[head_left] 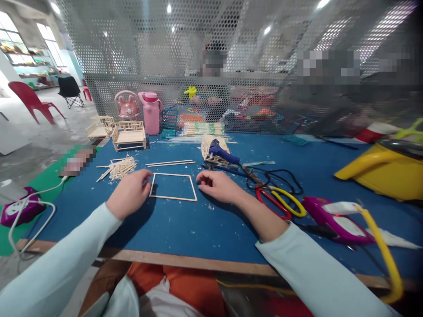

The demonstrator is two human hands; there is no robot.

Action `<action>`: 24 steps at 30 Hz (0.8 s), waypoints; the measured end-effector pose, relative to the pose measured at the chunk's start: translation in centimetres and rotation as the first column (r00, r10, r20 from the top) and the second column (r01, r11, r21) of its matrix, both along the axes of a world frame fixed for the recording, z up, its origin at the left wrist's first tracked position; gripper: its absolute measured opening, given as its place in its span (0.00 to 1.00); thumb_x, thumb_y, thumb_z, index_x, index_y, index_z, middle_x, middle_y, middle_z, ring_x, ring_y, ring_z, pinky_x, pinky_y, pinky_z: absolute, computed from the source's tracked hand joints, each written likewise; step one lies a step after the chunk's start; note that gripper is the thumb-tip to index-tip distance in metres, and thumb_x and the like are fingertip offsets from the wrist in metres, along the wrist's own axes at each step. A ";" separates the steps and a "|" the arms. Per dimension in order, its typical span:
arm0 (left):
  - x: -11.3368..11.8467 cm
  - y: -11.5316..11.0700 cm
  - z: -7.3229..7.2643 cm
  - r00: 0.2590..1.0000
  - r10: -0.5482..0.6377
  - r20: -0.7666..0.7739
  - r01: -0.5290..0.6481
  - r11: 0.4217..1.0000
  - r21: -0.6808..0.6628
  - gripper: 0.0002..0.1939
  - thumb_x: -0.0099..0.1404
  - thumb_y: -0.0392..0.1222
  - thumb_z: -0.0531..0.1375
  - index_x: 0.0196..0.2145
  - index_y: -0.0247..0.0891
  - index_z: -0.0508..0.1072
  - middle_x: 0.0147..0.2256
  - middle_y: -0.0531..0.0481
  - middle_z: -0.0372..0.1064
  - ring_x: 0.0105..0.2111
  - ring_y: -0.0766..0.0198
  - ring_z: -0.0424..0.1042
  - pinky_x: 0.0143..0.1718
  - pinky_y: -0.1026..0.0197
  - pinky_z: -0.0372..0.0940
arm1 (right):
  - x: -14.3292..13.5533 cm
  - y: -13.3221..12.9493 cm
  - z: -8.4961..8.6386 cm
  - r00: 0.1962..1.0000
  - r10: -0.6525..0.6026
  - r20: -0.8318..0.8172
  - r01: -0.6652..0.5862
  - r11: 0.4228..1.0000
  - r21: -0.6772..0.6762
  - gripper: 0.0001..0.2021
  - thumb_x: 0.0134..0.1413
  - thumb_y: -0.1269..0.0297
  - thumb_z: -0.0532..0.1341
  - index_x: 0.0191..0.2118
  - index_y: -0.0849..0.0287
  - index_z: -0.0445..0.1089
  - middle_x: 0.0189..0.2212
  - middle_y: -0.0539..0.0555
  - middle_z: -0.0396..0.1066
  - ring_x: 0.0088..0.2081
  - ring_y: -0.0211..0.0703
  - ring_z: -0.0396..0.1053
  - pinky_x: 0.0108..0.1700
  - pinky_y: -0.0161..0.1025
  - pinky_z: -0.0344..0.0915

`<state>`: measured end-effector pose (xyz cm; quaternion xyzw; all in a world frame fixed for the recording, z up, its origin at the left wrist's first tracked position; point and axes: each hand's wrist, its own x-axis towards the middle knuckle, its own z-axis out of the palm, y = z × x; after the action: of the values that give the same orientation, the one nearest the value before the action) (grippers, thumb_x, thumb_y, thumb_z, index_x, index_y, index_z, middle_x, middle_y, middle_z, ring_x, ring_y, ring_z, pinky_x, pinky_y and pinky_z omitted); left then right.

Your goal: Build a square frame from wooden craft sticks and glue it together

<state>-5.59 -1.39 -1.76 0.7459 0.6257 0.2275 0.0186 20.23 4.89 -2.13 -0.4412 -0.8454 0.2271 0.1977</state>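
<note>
A rectangular frame of thin wooden sticks (173, 198) lies flat on the blue tabletop (185, 229). My left hand (129, 193) is beside its left edge, thumb and fingers bent but apart; whether a fingertip touches the stick is hard to tell. On the other side, my right hand (220, 185) rests by the upper right corner, its fingers loosely curled with nothing visible in them. Two loose sticks (170, 163) lie beyond the frame. A heap of short wooden pieces (122, 168) sits past my left hand. Farther back is a blue glue gun (222, 152) on a bundle of sticks.
Scissors with red and yellow handles (292, 201) and a black cord lie by my right forearm. To the right are a purple tool (343, 220) and a yellow container (386, 169). Miniature wooden furniture (130, 135) and a pink flask (151, 115) stand at the back left, before a perforated screen.
</note>
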 end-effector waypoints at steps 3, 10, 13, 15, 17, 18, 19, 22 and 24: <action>0.2 4.0 0.8 0.989 0.077 -0.129 -0.086 0.994 -0.071 0.17 0.59 0.39 0.49 0.37 0.32 0.74 0.34 0.38 0.74 0.36 0.53 0.72 0.39 0.56 0.64 | -1.1 0.6 -0.3 0.996 -0.076 0.042 0.072 0.994 0.083 0.07 0.48 0.66 0.55 0.32 0.61 0.68 0.20 0.48 0.65 0.23 0.35 0.60 0.27 0.32 0.55; -0.2 6.1 -0.1 0.987 0.100 -0.128 -0.122 0.977 -0.176 0.19 0.56 0.37 0.48 0.32 0.34 0.78 0.32 0.38 0.75 0.33 0.53 0.73 0.36 0.59 0.64 | -1.7 1.4 -0.7 0.988 -0.150 0.047 0.143 0.981 0.135 0.08 0.50 0.70 0.53 0.34 0.61 0.69 0.22 0.50 0.68 0.24 0.37 0.62 0.29 0.33 0.56; -0.4 5.3 -0.1 0.990 0.114 -0.079 -0.128 0.973 -0.193 0.18 0.56 0.38 0.49 0.33 0.35 0.78 0.32 0.40 0.76 0.34 0.54 0.73 0.37 0.59 0.64 | -2.7 1.6 0.3 0.990 -0.134 0.041 0.124 0.975 0.186 0.10 0.53 0.70 0.52 0.34 0.62 0.70 0.29 0.55 0.71 0.31 0.40 0.66 0.35 0.35 0.58; -0.2 4.8 -0.1 0.993 0.108 -0.042 -0.114 0.969 -0.219 0.18 0.56 0.40 0.50 0.34 0.35 0.78 0.33 0.41 0.76 0.34 0.54 0.73 0.37 0.59 0.63 | -4.5 2.0 1.0 0.994 -0.041 0.105 0.014 0.968 0.251 0.11 0.55 0.69 0.52 0.35 0.61 0.72 0.34 0.57 0.71 0.37 0.41 0.66 0.40 0.35 0.59; 0.1 4.6 -0.3 0.994 0.108 -0.028 -0.112 0.964 -0.239 0.17 0.56 0.43 0.52 0.35 0.35 0.78 0.32 0.42 0.76 0.33 0.55 0.73 0.36 0.59 0.63 | -6.7 2.6 1.4 0.972 0.063 0.225 -0.130 0.947 0.295 0.12 0.56 0.68 0.52 0.38 0.60 0.73 0.37 0.57 0.70 0.40 0.41 0.66 0.42 0.35 0.58; 0.2 4.5 -0.4 0.992 0.119 -0.031 -0.123 0.962 -0.242 0.17 0.56 0.44 0.53 0.35 0.35 0.78 0.32 0.42 0.76 0.33 0.55 0.73 0.35 0.60 0.63 | -7.8 2.9 1.4 0.960 0.095 0.262 -0.173 0.941 0.292 0.12 0.56 0.68 0.53 0.40 0.60 0.73 0.38 0.57 0.70 0.40 0.42 0.66 0.42 0.35 0.58; 0.4 4.5 -0.6 0.990 0.132 -0.040 -0.138 0.960 -0.242 0.17 0.56 0.44 0.53 0.36 0.35 0.77 0.32 0.43 0.75 0.33 0.56 0.73 0.35 0.60 0.63 | -8.7 3.3 1.3 0.950 0.118 0.290 -0.204 0.936 0.286 0.11 0.55 0.67 0.55 0.40 0.60 0.73 0.37 0.57 0.70 0.40 0.42 0.66 0.42 0.35 0.58; 0.8 4.4 -1.1 0.983 0.169 -0.065 -0.180 0.956 -0.233 0.16 0.56 0.43 0.54 0.38 0.36 0.77 0.32 0.44 0.75 0.33 0.58 0.73 0.36 0.62 0.63 | -10.4 4.2 0.4 0.928 0.169 0.333 -0.264 0.928 0.263 0.10 0.53 0.67 0.58 0.40 0.59 0.74 0.35 0.57 0.71 0.38 0.42 0.67 0.39 0.35 0.59; 1.0 4.4 -1.3 0.981 0.180 -0.065 -0.191 0.954 -0.231 0.16 0.57 0.42 0.54 0.38 0.36 0.76 0.32 0.44 0.75 0.33 0.58 0.73 0.36 0.62 0.63 | -10.5 4.5 -0.1 0.919 0.189 0.346 -0.287 0.923 0.258 0.10 0.53 0.67 0.58 0.39 0.58 0.75 0.34 0.56 0.71 0.38 0.41 0.67 0.39 0.34 0.58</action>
<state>-4.61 3.00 -3.02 0.6811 0.7158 0.1359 0.0724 9.72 9.40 -2.27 -0.3286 -0.9385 0.0440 0.0965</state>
